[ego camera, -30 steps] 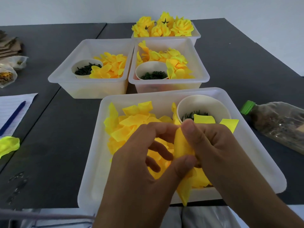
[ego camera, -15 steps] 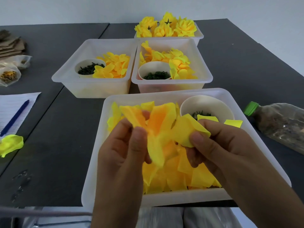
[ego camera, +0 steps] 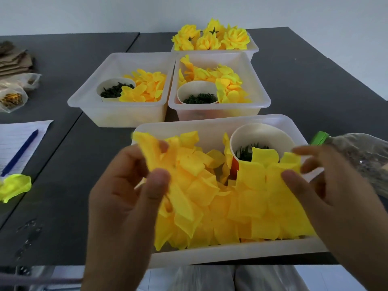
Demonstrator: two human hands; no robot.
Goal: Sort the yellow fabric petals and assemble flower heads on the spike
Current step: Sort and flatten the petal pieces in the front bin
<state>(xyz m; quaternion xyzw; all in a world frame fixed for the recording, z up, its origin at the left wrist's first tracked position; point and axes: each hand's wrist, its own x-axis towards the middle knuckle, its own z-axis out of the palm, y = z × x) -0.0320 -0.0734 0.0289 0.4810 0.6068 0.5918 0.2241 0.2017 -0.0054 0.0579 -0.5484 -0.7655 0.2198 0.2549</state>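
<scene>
- Left hand (ego camera: 126, 198): thumb and fingers pinch one layer of yellow fabric petals (ego camera: 168, 164), lifted above the left part of the near tray (ego camera: 231, 252)
- Right hand (ego camera: 327, 198): thumb and fingers pinch a second petal layer (ego camera: 264, 177) over the right part of the same tray; the two layers are drawn apart, each hand keeping its own
- Step in hand, as judged: sorting, that is, separating stuck petal layers before any stacking; no spike is visible in the view
- Near tray: holds a loose heap of petals (ego camera: 210, 217) and a white paper cup (ego camera: 262, 139) of dark green parts at its far right corner
- Next move, as judged: it calls for a light pinch so the thin fabric does not crease, and for finding the spike, whose place cannot be told here
- Beside the tray: a plastic bottle with green cap (ego camera: 319, 137) lies to the right; a stray petal (ego camera: 14, 185) and a blue pen (ego camera: 21, 152) on lined paper lie to the left
- Middle row: two bins, left bin (ego camera: 117, 116) and right bin (ego camera: 220, 112), each with petals and a cup of green parts
- Far bin (ego camera: 252, 49): finished flower heads (ego camera: 210, 37)
</scene>
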